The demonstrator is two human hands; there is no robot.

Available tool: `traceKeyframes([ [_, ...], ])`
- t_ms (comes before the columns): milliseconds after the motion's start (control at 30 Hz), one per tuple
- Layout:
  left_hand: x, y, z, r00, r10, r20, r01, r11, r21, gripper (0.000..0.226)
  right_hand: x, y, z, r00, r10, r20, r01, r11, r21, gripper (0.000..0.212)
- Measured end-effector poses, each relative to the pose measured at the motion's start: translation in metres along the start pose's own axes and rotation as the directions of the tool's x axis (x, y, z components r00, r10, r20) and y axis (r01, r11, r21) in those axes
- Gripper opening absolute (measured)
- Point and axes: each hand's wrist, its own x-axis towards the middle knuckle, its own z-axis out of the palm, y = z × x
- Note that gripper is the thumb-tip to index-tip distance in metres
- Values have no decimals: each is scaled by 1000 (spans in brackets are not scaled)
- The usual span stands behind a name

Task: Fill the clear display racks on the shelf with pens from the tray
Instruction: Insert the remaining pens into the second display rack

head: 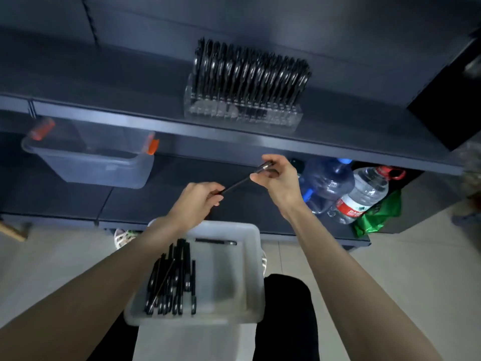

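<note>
A black pen (238, 183) hangs in the air between both hands, above the white tray. My left hand (197, 201) pinches its lower end. My right hand (277, 178) pinches its upper end, where a silvery tip shows. The white tray (248, 269) sits on my lap and holds several black pens (171, 281) bunched at its left side, plus one lying alone near its far wall. On the dark shelf (338, 142) stands a clear display rack (242, 113) packed with several upright black pens.
A clear bin (99, 165) with orange clips rests on the lower shelf at left. Two large water bottles (346, 188) and a green bag (380, 212) stand at right under the shelf. A dark cabinet rises at far right. Tiled floor lies below.
</note>
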Motion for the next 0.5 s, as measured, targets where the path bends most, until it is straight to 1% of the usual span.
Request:
traceKeyframes([
  [133,38,44,-12,997,-9,-81,1,995,-97,6,22,-39,-20,989,-102,-106,115,986,123,39],
  [233,65,66,-18,992,4,-124,-19,992,-122,7,39,-58,-31,967,-177,-181,206,967,153,39],
  [300,81,75,-20,987,30,-156,-49,991,-121,9,53,-68,-36,950,-224,-220,255,959,125,39],
  [367,96,80,-22,980,75,-186,-93,991,-92,13,68,-75,-38,931,-268,-247,291,955,60,40],
  [433,111,77,-25,971,120,-206,-132,990,-46,26,84,-81,-40,910,-316,-269,321,947,-27,41],
  [500,124,68,-28,968,147,-202,-140,989,47,38,99,-86,-41,885,-368,-287,347,930,-123,40],
])
